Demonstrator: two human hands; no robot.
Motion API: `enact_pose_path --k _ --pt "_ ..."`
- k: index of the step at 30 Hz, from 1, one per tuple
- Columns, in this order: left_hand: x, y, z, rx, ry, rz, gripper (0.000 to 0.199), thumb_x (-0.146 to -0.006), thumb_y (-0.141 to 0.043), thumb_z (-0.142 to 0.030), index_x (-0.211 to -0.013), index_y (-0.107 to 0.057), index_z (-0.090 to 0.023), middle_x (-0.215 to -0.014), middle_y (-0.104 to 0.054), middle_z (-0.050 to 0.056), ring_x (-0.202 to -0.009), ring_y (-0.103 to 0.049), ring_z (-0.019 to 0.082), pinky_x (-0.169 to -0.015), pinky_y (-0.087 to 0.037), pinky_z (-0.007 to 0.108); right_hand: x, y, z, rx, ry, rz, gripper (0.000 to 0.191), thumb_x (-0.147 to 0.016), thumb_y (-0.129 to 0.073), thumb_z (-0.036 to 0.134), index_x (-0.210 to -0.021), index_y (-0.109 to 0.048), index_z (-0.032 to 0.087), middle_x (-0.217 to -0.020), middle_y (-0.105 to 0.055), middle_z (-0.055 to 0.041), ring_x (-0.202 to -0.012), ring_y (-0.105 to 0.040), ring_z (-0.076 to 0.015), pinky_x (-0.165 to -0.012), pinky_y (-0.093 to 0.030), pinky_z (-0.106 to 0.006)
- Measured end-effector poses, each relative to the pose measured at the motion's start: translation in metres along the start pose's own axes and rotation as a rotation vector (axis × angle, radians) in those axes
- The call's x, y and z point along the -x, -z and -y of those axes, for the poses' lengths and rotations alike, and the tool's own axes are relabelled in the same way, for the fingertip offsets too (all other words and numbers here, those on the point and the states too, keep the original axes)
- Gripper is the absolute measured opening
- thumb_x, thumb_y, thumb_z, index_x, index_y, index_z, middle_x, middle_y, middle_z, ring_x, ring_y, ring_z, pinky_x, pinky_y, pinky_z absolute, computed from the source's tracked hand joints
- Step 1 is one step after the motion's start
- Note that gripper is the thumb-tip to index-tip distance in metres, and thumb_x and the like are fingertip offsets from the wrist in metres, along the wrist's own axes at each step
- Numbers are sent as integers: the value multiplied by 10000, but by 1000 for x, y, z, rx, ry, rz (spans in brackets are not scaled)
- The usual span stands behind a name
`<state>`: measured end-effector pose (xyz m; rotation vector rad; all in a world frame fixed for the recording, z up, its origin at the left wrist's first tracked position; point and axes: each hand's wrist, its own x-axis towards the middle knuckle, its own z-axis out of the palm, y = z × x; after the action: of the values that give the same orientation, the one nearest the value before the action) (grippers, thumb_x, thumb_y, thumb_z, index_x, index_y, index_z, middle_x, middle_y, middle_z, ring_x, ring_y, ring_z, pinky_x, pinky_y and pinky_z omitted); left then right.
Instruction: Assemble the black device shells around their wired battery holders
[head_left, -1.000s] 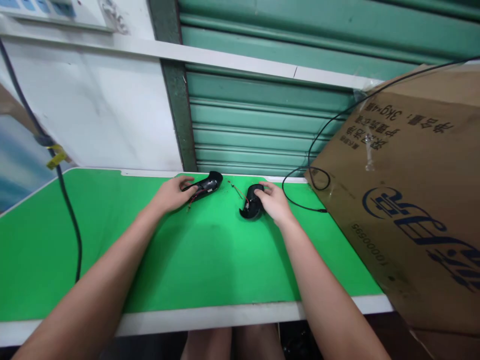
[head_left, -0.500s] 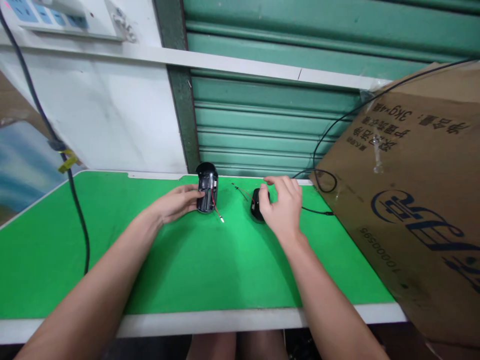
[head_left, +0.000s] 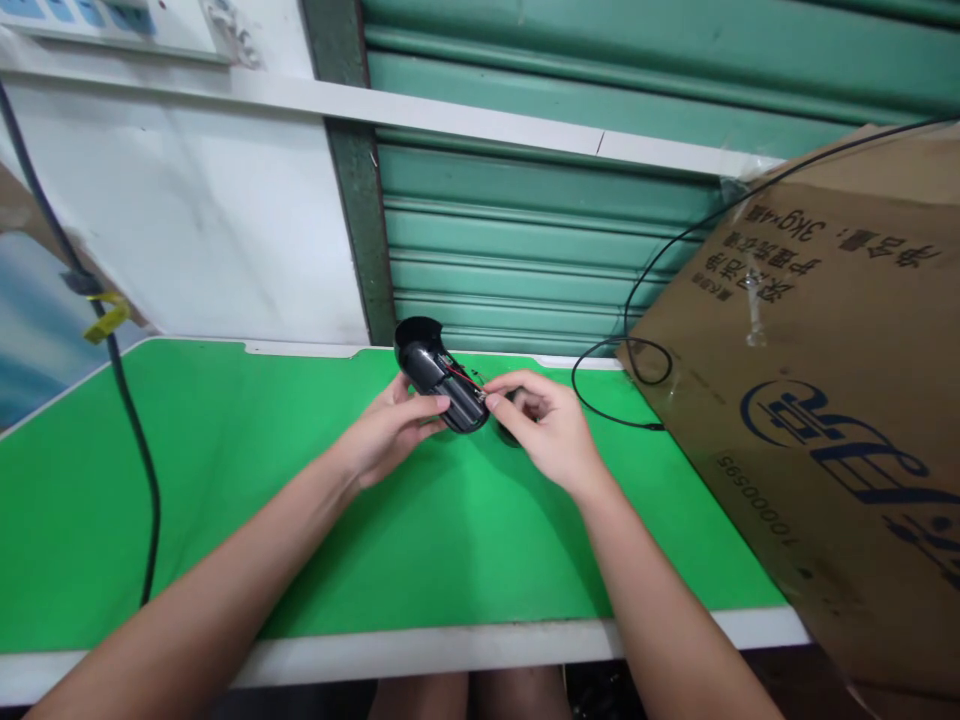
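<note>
My left hand (head_left: 401, 425) grips a black plastic housing (head_left: 439, 375) from its left side, thumb on the inner face. The housing is tilted, with a curved hood at its upper end and open internals facing me. A thin red wire (head_left: 463, 374) runs along its right side toward the lower end. At that end my right hand (head_left: 544, 425) pinches the wire's small connector between thumb and index finger. Partly hidden behind the right hand, a second black part (head_left: 510, 432) rests on the green table mat (head_left: 450, 560).
A big cardboard box (head_left: 825, 400) borders the table on the right. A black cable (head_left: 581, 385) loops near it at the back. Another dark cable (head_left: 135, 440) with a yellow tag hangs at the left. Behind stands a green shutter (head_left: 525, 240).
My left hand has brought the housing rightward and tilted it. My right hand has let go of the second black part and now pinches the wire's connector at the housing.
</note>
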<state>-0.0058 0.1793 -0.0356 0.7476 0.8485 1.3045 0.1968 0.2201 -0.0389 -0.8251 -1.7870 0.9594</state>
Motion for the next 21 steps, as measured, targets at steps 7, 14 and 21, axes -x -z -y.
enact_pose_path --k 7,14,21 --pt "4 14 -2 -154 145 207 560 -617 -1004 -320 -1103 -755 -193 -1122 -772 68 -713 -643 97 -563 -533 159 -3 7 -4 45 5 -99 240 -882 -672 385 -955 -781 184 -633 -524 23 -584 -391 -126 -567 -298 -294" --pt "1 28 0 75 436 623 808 -796 -684 -813 -1260 -735 -153 -1189 -758 150 -904 -745 270 -653 -667 361 -2 4 -4 75 76 -149 129 -849 -729 313 -920 -782 219 -830 -717 -21 -763 -551 -165 -713 -413 -323" --pt "5 18 -1 59 614 513 476 -916 -594 -448 -1216 -744 -111 -1218 -748 179 -959 -746 324 -639 -661 417 -1 2 1 -80 46 -67 266 -840 -745 322 -1086 -736 222 -1102 -708 -56 -939 -618 -180 -676 -475 -283"
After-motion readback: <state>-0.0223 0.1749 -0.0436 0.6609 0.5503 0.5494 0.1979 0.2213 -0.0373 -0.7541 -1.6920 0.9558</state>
